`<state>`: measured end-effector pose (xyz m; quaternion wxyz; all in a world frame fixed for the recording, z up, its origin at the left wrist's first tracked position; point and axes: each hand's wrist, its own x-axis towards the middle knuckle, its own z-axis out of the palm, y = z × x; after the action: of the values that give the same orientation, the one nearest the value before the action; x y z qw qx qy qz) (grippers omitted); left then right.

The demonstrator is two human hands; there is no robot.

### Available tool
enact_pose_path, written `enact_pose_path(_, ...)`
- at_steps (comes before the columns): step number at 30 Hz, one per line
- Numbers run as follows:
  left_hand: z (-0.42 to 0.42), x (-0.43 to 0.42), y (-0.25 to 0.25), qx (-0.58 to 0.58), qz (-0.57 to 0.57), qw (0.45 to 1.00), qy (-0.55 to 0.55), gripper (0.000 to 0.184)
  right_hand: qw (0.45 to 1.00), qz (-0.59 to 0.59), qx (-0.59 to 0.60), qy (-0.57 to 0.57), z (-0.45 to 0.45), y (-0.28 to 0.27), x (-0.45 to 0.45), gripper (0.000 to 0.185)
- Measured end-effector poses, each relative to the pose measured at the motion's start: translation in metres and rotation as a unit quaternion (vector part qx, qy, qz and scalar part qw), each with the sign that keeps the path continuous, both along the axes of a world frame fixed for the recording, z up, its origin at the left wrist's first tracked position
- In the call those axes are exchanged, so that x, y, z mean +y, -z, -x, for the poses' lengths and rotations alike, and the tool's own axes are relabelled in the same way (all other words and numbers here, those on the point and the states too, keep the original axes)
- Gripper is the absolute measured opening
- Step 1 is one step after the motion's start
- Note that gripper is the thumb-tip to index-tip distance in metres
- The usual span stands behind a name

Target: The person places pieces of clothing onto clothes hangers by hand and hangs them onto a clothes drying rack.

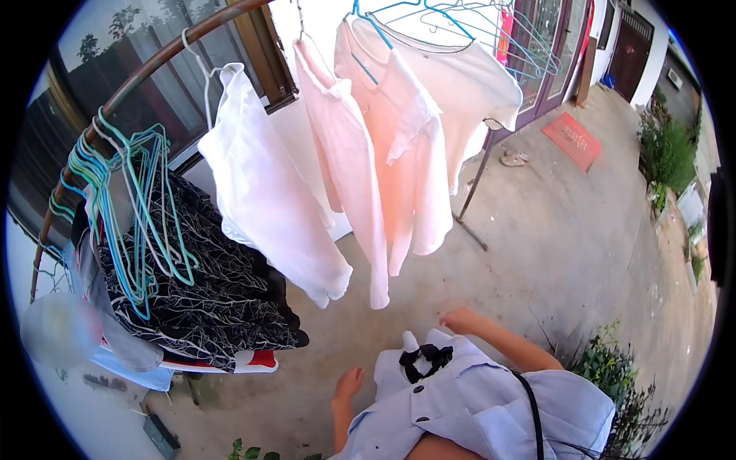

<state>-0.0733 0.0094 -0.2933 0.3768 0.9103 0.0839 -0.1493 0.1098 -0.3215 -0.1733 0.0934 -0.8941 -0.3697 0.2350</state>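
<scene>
My left hand is low in the view, in front of my light blue buttoned shirt, holding nothing that I can see; its fingers look loosely bent. My right hand reaches out over the ground, apart from the clothes, fingers loosely spread and pointing left. Above both hands hang a white garment on a white hanger, a pale pink garment and a light top on a blue hanger. Neither hand touches them.
A brown metal rail carries several teal hangers and a black patterned garment at left. Blue hangers hang at upper right. The rack's leg stands on concrete. A red mat, shoes and plants lie rightward.
</scene>
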Motion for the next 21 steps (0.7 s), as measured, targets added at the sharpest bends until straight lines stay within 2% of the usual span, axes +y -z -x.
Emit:
enact_pose_path(1,-0.006,-0.003,-0.008,0.005,0.0,1.0,0.009,0.025,0.992,0.038,0.091,0.075,0.023,0.013,-0.027,0.019)
enact_pose_path(3,-0.031,-0.01,-0.045,0.034,-0.041,0.998,0.039,0.023,0.963,-0.03,0.167,0.209,0.067,0.025,-0.063,0.019)
enact_pose_path(4,-0.043,-0.015,-0.059,0.039,-0.042,0.997,0.048,0.023,0.96,-0.032,0.172,0.217,0.082,0.024,-0.072,0.019)
enact_pose_path(6,-0.07,-0.031,-0.083,-0.042,-0.033,0.998,0.044,0.02,0.919,-0.111,0.158,0.343,0.104,0.02,-0.084,0.019)
enact_pose_path(7,-0.088,-0.039,-0.088,-0.093,-0.049,0.992,0.072,0.017,0.916,-0.112,0.161,0.351,0.107,0.02,-0.086,0.019)
enact_pose_path(9,-0.122,-0.056,-0.102,-0.158,-0.058,0.978,0.119,0.014,0.869,-0.177,0.149,0.437,0.105,0.016,-0.086,0.02)
enact_pose_path(13,-0.159,-0.099,-0.145,-0.154,-0.013,0.972,0.175,0.015,0.786,-0.432,0.121,0.426,0.029,-0.026,-0.081,0.021)
enact_pose_path(14,-0.16,-0.108,-0.148,-0.154,-0.014,0.972,0.175,0.015,0.747,-0.504,0.105,0.422,-0.005,-0.044,-0.078,0.023)
enact_pose_path(16,-0.156,-0.119,-0.152,-0.151,0.006,0.966,0.211,0.016,0.72,-0.572,-0.023,0.392,-0.079,-0.094,-0.071,0.028)
enact_pose_path(18,-0.142,-0.117,-0.143,-0.127,-0.007,0.971,0.202,0.017,0.671,-0.632,-0.083,0.379,-0.147,-0.15,-0.059,0.032)
enact_pose_path(20,-0.122,-0.108,-0.129,-0.104,-0.02,0.978,0.181,0.018,0.67,-0.599,-0.206,0.387,-0.202,-0.187,-0.044,0.054)
enact_pose_path(21,-0.11,-0.101,-0.121,-0.055,-0.048,0.984,0.163,0.019,0.669,-0.569,-0.261,0.4,-0.227,-0.195,-0.034,0.066)
